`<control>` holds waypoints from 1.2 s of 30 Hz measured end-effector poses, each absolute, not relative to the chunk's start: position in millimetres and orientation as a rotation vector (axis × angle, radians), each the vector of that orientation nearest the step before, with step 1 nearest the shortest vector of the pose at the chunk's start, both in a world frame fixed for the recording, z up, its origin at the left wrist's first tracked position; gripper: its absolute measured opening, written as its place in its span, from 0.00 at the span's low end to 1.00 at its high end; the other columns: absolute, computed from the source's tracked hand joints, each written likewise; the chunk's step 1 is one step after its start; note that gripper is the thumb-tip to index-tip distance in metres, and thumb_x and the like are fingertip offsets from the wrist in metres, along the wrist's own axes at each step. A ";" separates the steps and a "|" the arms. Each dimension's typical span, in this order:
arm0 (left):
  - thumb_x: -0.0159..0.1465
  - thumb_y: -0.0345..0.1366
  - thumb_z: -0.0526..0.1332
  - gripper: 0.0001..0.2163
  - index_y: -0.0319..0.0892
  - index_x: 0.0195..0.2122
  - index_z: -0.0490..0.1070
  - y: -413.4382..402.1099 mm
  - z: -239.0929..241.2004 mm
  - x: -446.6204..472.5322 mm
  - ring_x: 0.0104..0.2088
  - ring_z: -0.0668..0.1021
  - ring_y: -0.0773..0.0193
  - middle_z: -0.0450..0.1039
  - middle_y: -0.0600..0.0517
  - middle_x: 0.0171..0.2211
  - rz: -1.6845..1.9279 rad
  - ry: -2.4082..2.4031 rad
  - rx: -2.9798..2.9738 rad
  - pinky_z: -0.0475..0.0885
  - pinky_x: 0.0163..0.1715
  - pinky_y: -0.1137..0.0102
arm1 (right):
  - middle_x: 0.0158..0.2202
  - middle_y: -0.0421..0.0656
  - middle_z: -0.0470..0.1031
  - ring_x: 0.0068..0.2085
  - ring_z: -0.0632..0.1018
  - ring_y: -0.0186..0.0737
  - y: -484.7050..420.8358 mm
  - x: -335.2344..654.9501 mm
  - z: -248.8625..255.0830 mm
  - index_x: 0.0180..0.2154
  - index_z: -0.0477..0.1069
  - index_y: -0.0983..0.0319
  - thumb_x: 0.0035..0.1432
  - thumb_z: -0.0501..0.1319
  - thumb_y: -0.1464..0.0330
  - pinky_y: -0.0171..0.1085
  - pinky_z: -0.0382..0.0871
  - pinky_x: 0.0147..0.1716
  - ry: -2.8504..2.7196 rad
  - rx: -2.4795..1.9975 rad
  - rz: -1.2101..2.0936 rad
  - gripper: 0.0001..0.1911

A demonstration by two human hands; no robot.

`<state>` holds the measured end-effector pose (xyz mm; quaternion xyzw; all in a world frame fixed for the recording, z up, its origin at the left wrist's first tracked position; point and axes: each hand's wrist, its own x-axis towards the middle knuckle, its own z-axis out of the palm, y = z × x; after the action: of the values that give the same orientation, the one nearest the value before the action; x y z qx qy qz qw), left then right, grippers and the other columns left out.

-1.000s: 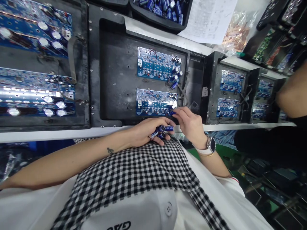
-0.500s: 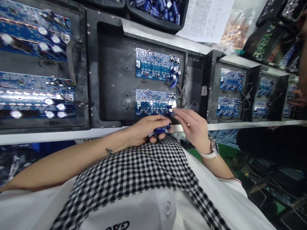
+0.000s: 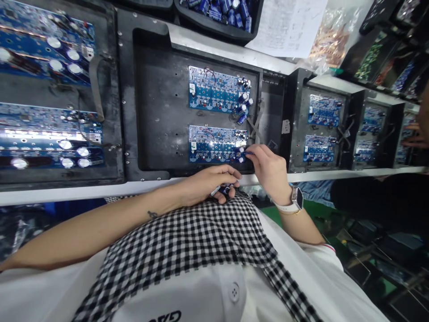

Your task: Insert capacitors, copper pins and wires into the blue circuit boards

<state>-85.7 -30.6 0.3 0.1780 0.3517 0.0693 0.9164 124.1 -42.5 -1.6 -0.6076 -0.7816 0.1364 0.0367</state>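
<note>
Between the thumb and fingertips of my right hand (image 3: 270,170) is a blue capacitor (image 3: 249,153), held at the right edge of the lower blue circuit board (image 3: 214,145). Two capacitors with silvery tops (image 3: 241,159) stand upright on that board beside my fingertips. My left hand (image 3: 214,183) is curled at the tray's front edge around loose blue capacitors (image 3: 226,188), partly hidden by the fingers. The upper circuit board (image 3: 217,89) carries several capacitors at its right end, one of them tilted over.
Both boards lie in a black tray (image 3: 157,112). Further trays with boards (image 3: 323,109) stand to the right, and one with larger boards (image 3: 43,143) to the left. Behind are a bin (image 3: 221,29) of blue capacitors and a printed sheet (image 3: 286,27). A co-worker's hand (image 3: 415,138) shows far right.
My right hand has moved slightly right and up, now with a capacitor at the board's edge. Capacitors by my fingertips now show uncovered. My left hand has loosened a little around its capacitors.
</note>
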 end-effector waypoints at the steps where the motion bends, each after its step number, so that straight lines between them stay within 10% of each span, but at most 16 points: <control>1: 0.66 0.28 0.58 0.05 0.35 0.41 0.70 -30.1 0.3 -86.7 0.29 0.75 0.71 0.71 0.48 0.38 0.153 0.729 0.356 0.68 0.18 0.80 | 0.44 0.44 0.79 0.41 0.80 0.40 -41.0 122.6 -1.0 0.45 0.72 0.61 0.69 0.55 0.69 0.36 0.70 0.35 -2.441 -1.886 0.387 0.09; 12: 0.69 0.23 0.54 0.13 0.31 0.54 0.68 -28.0 5.6 -90.5 0.43 0.81 0.58 0.76 0.38 0.44 0.278 0.766 0.147 0.82 0.38 0.64 | 0.39 0.42 0.78 0.31 0.77 0.36 -37.8 120.3 1.1 0.44 0.71 0.61 0.70 0.53 0.65 0.38 0.57 0.24 -2.631 -1.936 0.222 0.10; 25: 0.69 0.34 0.55 0.06 0.37 0.43 0.68 -24.1 6.4 -96.1 0.17 0.70 0.70 0.76 0.43 0.32 0.279 0.768 0.195 0.59 0.08 0.81 | 0.39 0.45 0.79 0.39 0.79 0.41 -41.5 131.1 -11.8 0.44 0.69 0.61 0.69 0.55 0.67 0.38 0.73 0.39 -2.504 -1.618 0.347 0.07; 36: 0.69 0.38 0.55 0.11 0.37 0.31 0.66 -18.9 8.3 -95.0 0.16 0.64 0.74 0.70 0.49 0.25 0.223 0.813 0.261 0.46 0.07 0.84 | 0.55 0.52 0.74 0.53 0.76 0.47 -46.6 145.1 -26.5 0.51 0.69 0.63 0.65 0.54 0.78 0.46 0.74 0.54 -2.607 -1.378 0.474 0.15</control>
<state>-95.0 -18.9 8.3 0.1264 0.3933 0.1078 0.9043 145.1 -46.6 -26.5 -0.4600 -0.8702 0.1583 0.0775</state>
